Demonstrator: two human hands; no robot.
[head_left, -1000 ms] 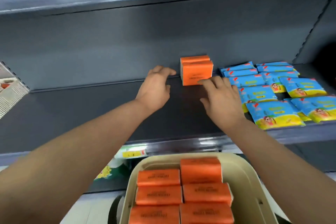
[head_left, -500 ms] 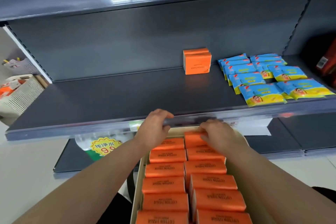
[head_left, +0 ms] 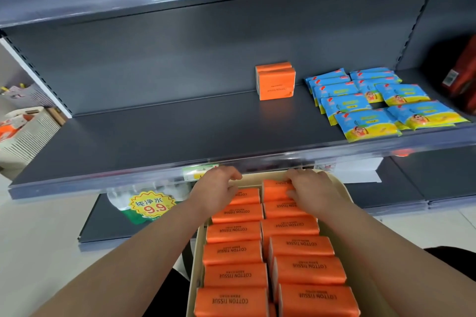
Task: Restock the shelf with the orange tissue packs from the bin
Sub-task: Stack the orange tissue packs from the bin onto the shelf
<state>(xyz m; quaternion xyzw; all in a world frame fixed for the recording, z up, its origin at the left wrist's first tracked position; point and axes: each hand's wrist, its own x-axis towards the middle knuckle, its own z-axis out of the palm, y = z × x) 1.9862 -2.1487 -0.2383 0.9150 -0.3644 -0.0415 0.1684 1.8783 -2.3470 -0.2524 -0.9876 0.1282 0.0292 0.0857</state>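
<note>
While the wide dark grey metal shelf (head_left: 154, 136) stretches across the view, most of its board lies bare. Below its front edge sits a long beige plastic bin (head_left: 360, 252), packed with two columns of orange tissue packs (head_left: 296, 247) printed "COTTON TISSUE". On the right part of the shelf lie two rows of overlapping blue and yellow wipe packets (head_left: 365, 123), reaching from the back panel to the front lip. Just left of them, against the back panel, two more orange packs (head_left: 277, 82) stand on edge, one behind the other. A white slatted basket (head_left: 28, 134) stands at the far left, beyond the shelf. A green and yellow price sticker (head_left: 152, 204) reading 9.9 shows under the shelf, left of the bin. The left hand (head_left: 216, 192) rests with curled fingers on the farthest pack of the left column; the right hand (head_left: 309, 192) curls over the farthest pack of the right column. Whether either hand actually grips its pack, I cannot tell.
</note>
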